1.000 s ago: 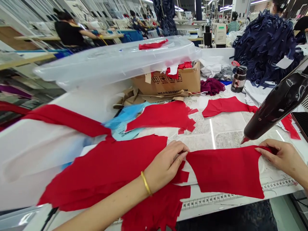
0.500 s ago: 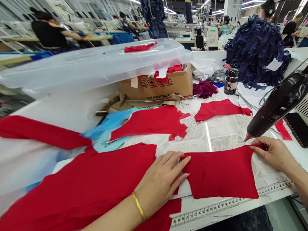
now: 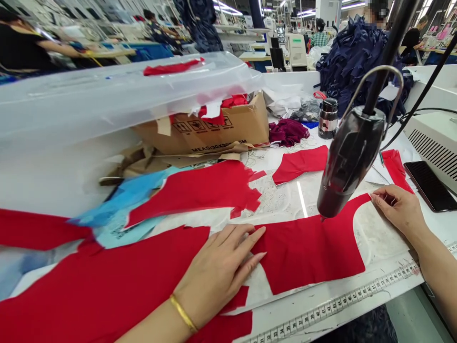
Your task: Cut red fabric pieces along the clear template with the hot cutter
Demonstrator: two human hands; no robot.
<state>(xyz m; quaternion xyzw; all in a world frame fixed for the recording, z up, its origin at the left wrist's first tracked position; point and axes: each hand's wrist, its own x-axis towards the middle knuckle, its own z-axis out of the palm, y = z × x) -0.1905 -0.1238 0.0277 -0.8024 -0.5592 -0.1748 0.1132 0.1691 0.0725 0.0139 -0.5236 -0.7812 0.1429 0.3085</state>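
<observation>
A cut piece of red fabric [image 3: 307, 255] lies on the worktable in front of me. My left hand [image 3: 223, 259] rests flat across its left edge, fingers stretched out, with a gold bangle at the wrist. At the far right corner of the piece, my right hand [image 3: 396, 207] pinches the fabric's narrow tip between thumb and fingers. A dark, tapered tool [image 3: 352, 157] hangs between my hands, its thin tip just over the fabric; whether it touches I cannot tell. Under and left of my left hand spreads a larger red fabric pile [image 3: 117, 286].
More red pieces [image 3: 200, 188] lie behind. A cardboard box [image 3: 214, 131] stands under a clear plastic lid [image 3: 124, 90]. A metallic jar [image 3: 327, 119], a phone [image 3: 432, 186], a vented machine [image 3: 435, 138] and a navy fabric heap [image 3: 357, 62] are rightward. A measuring tape [image 3: 332, 307] runs along the front edge.
The tool has swung left from near my right hand to over the fabric. My right hand has drawn the fabric's corner outward, stretching it away to the right. The view has shifted rightward.
</observation>
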